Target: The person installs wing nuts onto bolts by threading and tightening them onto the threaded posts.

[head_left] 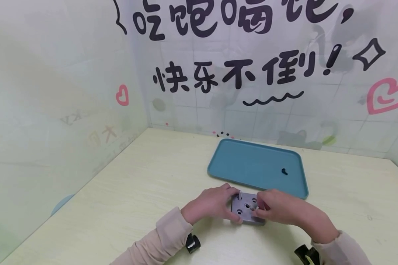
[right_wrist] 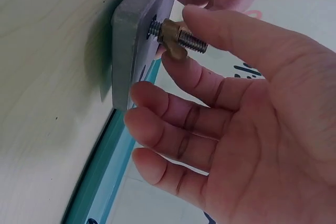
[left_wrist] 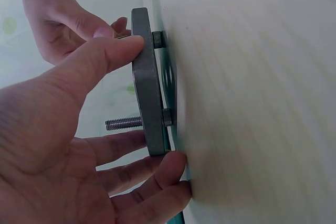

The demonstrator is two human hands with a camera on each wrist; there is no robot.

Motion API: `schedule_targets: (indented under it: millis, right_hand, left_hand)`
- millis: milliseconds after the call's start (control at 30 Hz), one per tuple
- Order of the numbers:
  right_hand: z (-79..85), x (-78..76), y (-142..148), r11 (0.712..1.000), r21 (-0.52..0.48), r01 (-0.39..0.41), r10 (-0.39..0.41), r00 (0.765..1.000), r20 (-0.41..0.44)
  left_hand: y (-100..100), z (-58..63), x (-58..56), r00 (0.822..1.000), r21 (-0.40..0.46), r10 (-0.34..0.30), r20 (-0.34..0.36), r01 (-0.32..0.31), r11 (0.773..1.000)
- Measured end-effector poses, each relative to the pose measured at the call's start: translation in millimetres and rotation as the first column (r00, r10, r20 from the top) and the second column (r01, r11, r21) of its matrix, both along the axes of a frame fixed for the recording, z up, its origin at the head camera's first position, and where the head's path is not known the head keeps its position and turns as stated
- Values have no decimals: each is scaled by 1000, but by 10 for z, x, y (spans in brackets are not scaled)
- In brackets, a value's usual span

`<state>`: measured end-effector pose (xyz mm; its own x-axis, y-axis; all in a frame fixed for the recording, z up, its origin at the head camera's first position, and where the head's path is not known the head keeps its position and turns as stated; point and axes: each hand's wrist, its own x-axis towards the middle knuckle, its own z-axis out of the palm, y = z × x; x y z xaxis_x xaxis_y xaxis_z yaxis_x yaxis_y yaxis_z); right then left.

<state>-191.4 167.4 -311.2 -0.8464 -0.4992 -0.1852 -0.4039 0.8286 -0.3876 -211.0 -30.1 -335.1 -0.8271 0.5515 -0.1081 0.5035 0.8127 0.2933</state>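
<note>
A grey metal plate with several holes sits low over the table in the head view. My left hand grips its left side, thumb on the near edge and fingers at the far edge. One threaded bolt sticks up through the plate, bare along its thread; bolt heads show on the underside. Another bolt carries a brass wing nut partway along its thread. My right hand pinches this wing nut between thumb and index finger, the other fingers loosely bent beside the plate.
Behind the plate lies a blue tray with a small dark piece toward its right end. The pale wooden table runs back to a printed white curtain, with another curtain side on the left.
</note>
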Motion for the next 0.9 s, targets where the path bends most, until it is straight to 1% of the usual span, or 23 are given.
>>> schedule_targets:
  millis: [200,267,433,567,633,733,800,900]
  right_hand:
    - [-8,0,7,998,-17,-56,56,997,-45]
    - [-5,1,14,998,-20,-59,58,997,-43]
    - [21,8,44,997,-60,-53,53,999,-3]
    - [47,17,61,988,-109,-112,115,993,17]
    - [54,20,67,979,-124,-163,165,986,7]
    - [56,20,72,970,-124,-211,212,977,-10]
    - [51,19,75,967,-113,-230,228,973,-31]
    - [47,14,71,970,-95,-225,223,974,-34]
  left_hand:
    - [-2,5,5,1000,-6,1,-2,-1,1000]
    - [-3,6,6,1000,-6,0,0,0,1000]
    - [-5,8,7,1000,-5,-1,2,1,1000]
    - [-6,9,6,1000,-10,-7,-3,7,1000]
    - [-7,7,3,1000,-13,-10,-7,10,1000]
    - [-10,4,-1,1000,-17,-10,-10,10,1000]
    - [-11,2,1,1000,-15,-8,-8,8,1000]
    - [-11,10,2,1000,-15,-7,-8,7,1000]
